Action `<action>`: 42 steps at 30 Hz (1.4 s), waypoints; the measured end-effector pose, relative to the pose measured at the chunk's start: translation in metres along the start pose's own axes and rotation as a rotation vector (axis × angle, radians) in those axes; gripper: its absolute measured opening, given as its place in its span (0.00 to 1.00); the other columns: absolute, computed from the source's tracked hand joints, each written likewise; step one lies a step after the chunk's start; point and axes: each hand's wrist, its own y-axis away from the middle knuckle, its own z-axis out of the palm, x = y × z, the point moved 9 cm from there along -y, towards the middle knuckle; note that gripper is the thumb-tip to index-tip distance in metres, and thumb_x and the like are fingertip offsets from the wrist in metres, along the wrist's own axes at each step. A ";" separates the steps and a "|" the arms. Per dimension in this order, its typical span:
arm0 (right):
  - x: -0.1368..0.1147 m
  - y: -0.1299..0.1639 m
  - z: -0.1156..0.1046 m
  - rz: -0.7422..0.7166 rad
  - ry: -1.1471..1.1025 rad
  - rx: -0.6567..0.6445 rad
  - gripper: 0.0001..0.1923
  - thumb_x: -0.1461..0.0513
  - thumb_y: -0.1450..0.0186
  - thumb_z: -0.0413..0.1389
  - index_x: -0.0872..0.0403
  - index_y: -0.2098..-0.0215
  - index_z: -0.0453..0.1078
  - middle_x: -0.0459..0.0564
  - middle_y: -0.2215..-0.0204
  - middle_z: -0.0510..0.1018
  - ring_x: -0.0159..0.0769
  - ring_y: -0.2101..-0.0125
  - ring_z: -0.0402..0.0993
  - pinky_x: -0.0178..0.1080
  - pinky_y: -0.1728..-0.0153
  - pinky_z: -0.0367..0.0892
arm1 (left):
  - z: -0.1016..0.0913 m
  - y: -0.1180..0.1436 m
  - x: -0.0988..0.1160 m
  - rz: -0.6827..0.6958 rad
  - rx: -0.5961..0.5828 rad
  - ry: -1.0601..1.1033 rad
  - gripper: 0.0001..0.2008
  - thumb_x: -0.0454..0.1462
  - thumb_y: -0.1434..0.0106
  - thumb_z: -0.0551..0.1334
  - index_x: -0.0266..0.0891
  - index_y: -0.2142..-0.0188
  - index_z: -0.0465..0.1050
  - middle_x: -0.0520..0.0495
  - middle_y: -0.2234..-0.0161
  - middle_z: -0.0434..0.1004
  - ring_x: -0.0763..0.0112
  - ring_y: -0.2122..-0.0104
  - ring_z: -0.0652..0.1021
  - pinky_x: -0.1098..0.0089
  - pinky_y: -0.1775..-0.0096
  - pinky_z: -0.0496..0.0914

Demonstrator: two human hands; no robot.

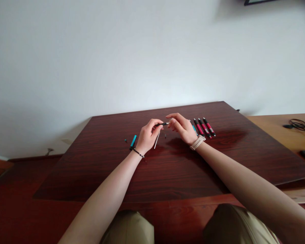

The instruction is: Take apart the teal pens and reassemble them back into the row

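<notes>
Both hands meet above the middle of the dark table [173,169], and between them is a thin black pen part [162,124], held level in the air just over the wood. The left hand [148,135] pinches one end of the part between thumb and forefinger, its other fingers curled under. The right hand [183,128] pinches the other end with its fingertips [171,121], the rest of its fingers bent loosely; a pale watch [197,142] sits on that wrist and a dark bracelet [138,153] on the left one. A white refill [157,140] hangs or lies slanted just under the left hand; whether it touches the table cannot be told. A tiny dark piece [165,136] lies on the table below the pen part. A teal barrel [133,142] lies just left of the left hand, with a small dark bit [125,140] a little farther left. Right of the right hand lies a row of pens [204,127], red and black with one teal, side by side. Far right of the table, a black cable [298,124] rests on a lighter desk [269,127].
</notes>
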 end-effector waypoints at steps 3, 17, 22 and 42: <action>-0.007 0.000 0.002 -0.063 0.015 -0.027 0.21 0.46 0.27 0.62 0.49 0.44 0.74 0.50 0.58 0.82 0.37 0.66 0.76 0.39 0.65 0.73 | -0.003 -0.001 -0.004 -0.011 0.024 -0.001 0.10 0.44 0.23 0.62 0.42 0.50 0.75 0.46 0.56 0.83 0.70 0.61 0.84 0.71 0.58 0.76; -0.009 0.001 0.010 -0.126 -0.084 -0.073 0.35 0.50 0.32 0.68 0.43 0.30 0.64 0.53 0.47 0.79 0.33 0.68 0.76 0.39 0.66 0.76 | -0.002 0.000 -0.010 -0.029 0.031 0.064 0.10 0.44 0.22 0.61 0.41 0.48 0.74 0.46 0.58 0.83 0.70 0.61 0.84 0.70 0.56 0.77; -0.004 0.002 0.014 -0.101 -0.070 -0.093 0.34 0.50 0.32 0.68 0.44 0.31 0.65 0.53 0.47 0.78 0.33 0.69 0.76 0.38 0.68 0.75 | -0.003 -0.001 -0.009 -0.029 0.039 0.056 0.11 0.44 0.22 0.61 0.41 0.48 0.74 0.47 0.60 0.83 0.71 0.62 0.83 0.70 0.56 0.77; -0.004 0.001 0.015 -0.050 0.034 -0.121 0.15 0.48 0.28 0.63 0.50 0.55 0.77 0.50 0.62 0.84 0.39 0.68 0.78 0.42 0.64 0.74 | -0.003 0.000 -0.011 -0.039 0.041 0.042 0.11 0.45 0.22 0.61 0.42 0.49 0.73 0.46 0.58 0.83 0.69 0.60 0.84 0.68 0.54 0.77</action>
